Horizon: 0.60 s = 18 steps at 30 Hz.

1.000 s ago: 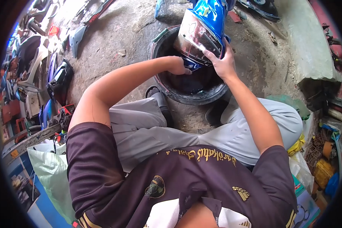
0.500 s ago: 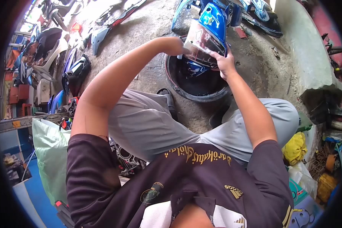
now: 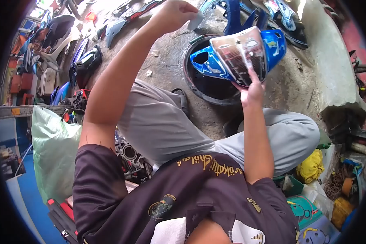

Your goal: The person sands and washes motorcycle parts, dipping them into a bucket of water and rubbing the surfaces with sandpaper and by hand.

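My right hand [image 3: 253, 91] grips the lower edge of a motorcycle fairing panel [image 3: 227, 51], thumb on its face. The panel has glossy blue ends and a worn, carbon-patterned middle with whitish patches. It is tilted over a round black basin [image 3: 194, 86], which looks to hold dark liquid. Up and to the left, my left hand [image 3: 175, 17] is raised away from the panel. Between its fingers is a small grey sheet [image 3: 195, 21] that looks like sandpaper.
More fairing parts lie on the concrete floor, including a blue and white panel [image 3: 281, 16] and a black one [image 3: 86, 67]. A green-white sack [image 3: 55, 150] stands at left, near an engine part [image 3: 130, 152]. A yellow bag [image 3: 311, 166] and a concrete ledge [image 3: 333, 77] are at right.
My left hand has lifted off the panel and moved up and left with the grey sheet. My right hand has turned the panel from upright to lying crosswise, with its carbon-patterned face showing.
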Each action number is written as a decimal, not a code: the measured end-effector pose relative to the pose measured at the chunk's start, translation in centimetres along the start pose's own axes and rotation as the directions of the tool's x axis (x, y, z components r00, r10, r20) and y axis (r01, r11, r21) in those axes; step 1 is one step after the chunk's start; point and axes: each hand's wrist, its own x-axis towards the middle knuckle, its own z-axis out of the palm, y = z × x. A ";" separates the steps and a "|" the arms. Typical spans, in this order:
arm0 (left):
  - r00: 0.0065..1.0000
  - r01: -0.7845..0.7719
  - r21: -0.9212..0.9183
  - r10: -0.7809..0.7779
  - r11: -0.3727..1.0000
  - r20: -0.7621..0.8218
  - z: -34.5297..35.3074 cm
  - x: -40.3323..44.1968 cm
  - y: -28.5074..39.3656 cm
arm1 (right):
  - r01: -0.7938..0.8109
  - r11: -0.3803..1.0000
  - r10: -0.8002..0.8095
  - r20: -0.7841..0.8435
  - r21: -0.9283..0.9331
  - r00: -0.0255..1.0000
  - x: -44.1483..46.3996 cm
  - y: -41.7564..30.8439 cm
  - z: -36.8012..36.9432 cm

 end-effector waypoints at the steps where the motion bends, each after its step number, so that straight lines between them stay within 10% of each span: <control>1: 0.996 -0.048 0.071 0.053 0.996 -0.077 0.2 0.5 -1.4 | -0.035 0.999 0.034 0.031 0.041 0.999 0.2 -0.1 -0.5; 12: 0.998 0.028 -0.208 -0.016 0.978 0.058 2.0 -0.3 -0.3 | -0.302 0.920 0.266 0.166 0.251 0.950 -1.1 3.7 1.8; 18: 0.982 0.014 -0.134 0.012 0.991 0.190 4.8 -1.3 0.1 | -0.182 0.941 0.160 0.099 0.284 0.982 -2.4 7.3 1.1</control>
